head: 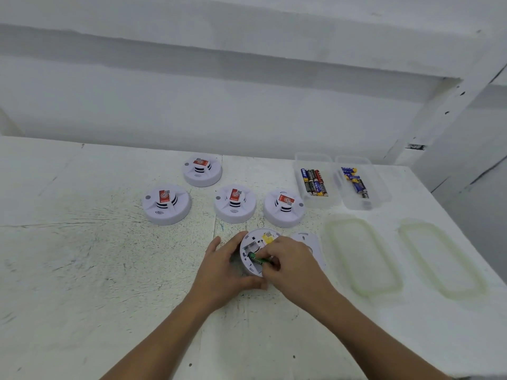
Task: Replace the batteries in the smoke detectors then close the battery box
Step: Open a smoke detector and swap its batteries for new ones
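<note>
An opened white smoke detector is tilted up on the table, its inside facing me. My left hand grips its left rim and underside. My right hand pinches a green battery that lies in the detector's battery slot. The detector's detached back cover lies just to the right, partly behind my right hand. Several closed detectors with red labels stand beyond. Two clear open battery boxes hold batteries at the back right.
Two translucent box lids lie flat on the right of the white table. The table's right edge runs close past the far lid. A white wall rises behind the table.
</note>
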Demonstrator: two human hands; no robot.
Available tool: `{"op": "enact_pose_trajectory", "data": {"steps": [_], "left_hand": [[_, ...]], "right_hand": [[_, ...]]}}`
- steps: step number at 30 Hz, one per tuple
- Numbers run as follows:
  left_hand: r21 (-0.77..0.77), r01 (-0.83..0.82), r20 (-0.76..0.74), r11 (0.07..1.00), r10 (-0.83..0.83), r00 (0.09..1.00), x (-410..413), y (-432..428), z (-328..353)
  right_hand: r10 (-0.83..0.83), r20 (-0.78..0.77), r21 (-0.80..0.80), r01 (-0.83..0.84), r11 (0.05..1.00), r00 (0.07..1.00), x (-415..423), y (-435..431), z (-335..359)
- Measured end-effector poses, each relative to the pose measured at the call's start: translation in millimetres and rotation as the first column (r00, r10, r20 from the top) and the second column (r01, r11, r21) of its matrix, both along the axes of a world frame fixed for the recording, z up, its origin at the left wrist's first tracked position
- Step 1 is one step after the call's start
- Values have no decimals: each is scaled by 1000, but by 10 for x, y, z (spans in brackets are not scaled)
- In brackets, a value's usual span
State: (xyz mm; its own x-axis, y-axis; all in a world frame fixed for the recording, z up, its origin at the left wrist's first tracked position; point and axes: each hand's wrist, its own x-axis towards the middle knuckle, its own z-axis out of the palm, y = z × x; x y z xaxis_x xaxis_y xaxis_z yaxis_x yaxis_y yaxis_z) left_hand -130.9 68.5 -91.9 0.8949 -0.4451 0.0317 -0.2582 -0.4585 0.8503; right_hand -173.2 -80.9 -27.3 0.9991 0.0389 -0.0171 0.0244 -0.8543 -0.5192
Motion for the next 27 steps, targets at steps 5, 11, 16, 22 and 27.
{"op": "enact_pose_trajectory", "data": {"steps": [5, 11, 16, 22, 27], "left_hand": [[12, 50, -59, 999, -49, 997, 101, 118, -42], [23, 62, -89, 998, -60, 994, 135, 188, -23], [81, 54, -138, 995, -42, 990, 109, 191, 17], [74, 48, -169, 996, -35, 985, 108, 178, 1], [94, 62, -127, 994, -50, 991, 96, 167, -29]], "right_hand": [[52, -20, 32, -51, 998, 998, -16, -31, 20], [162, -84, 128, -150, 980, 983, -13, -145, 21], [209, -135, 110, -195, 975, 969, 44, -255, 53], [277, -150, 126, -259, 957, 949, 94, -289, -1], [261, -169, 125, -242, 962, 950, 139, -325, -76]]}}
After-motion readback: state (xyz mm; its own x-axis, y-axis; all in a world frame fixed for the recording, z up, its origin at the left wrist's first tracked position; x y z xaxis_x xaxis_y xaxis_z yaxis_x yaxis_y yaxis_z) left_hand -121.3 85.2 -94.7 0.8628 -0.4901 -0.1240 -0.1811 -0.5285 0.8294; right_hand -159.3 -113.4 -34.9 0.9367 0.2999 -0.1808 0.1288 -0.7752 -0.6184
